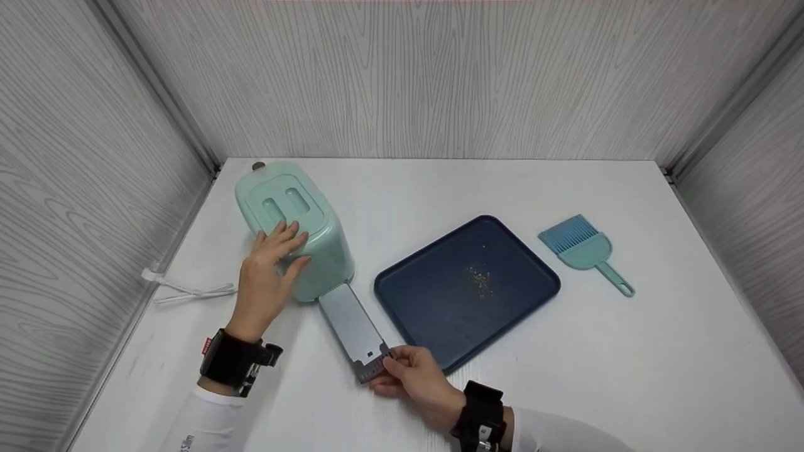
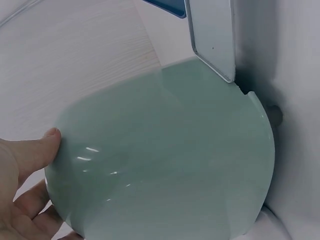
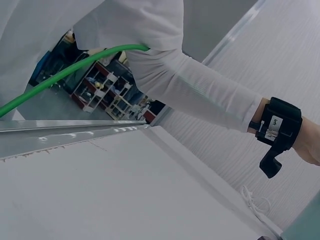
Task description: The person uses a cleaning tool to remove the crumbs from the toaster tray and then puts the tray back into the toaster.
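A mint-green toaster stands at the left of the table, its two slots on top. My left hand rests on its near upper edge, fingers on the top and thumb against the end face; in the left wrist view the thumb touches the rim of the green end face. Low in the head view, my right hand pinches the dark outer end of a flat grey crumb tray. The crumb tray's other end meets the toaster's base. In the right wrist view the right hand's fingers are hidden.
A dark blue serving tray with a scatter of brown crumbs lies right of the crumb tray. Farther right is a teal brush nested in a small dustpan. A bundled white cord lies by the left wall.
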`<state>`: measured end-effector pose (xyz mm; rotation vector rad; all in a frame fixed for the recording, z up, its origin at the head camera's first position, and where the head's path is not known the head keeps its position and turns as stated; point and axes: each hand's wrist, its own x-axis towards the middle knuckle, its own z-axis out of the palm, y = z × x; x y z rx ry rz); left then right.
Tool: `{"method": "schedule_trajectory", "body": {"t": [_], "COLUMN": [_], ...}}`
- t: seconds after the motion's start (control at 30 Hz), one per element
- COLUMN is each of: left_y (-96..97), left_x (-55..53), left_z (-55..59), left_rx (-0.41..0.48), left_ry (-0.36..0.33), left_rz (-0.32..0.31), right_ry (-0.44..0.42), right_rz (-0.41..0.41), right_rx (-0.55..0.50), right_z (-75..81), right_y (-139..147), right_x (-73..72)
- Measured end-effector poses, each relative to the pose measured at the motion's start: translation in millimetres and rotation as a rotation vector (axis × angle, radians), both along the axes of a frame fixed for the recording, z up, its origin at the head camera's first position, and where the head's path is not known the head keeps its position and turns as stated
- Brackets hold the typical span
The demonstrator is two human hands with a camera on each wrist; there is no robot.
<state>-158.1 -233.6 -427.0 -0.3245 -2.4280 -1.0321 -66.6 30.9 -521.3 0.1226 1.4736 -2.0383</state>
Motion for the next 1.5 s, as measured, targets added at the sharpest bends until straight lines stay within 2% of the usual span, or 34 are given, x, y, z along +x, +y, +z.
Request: {"method": "schedule_trajectory", "body": {"t": [0.27,0.63,1.5], "left_y": [0.2,1.8,1.5], "left_x": [0.4,0.8,0.2], "left_z": [-1.0,-1.2,-3.3], "left_rx": [0.011,0.015,0.032], "left_ry": [-0.001,0.039,0.046], "left_rz": [0.006,0.004,0.002], "right_ry": [0.003,-0.02,-0.018], "right_rz": [0.0,0.026,-0.014], "right_rx": [0.014,0.019,0.045], "right_z": [-0.6,1.0,1.7], "right_y": [0,1,-12], "right_x": [0.8,-4.0,-10.3]}}
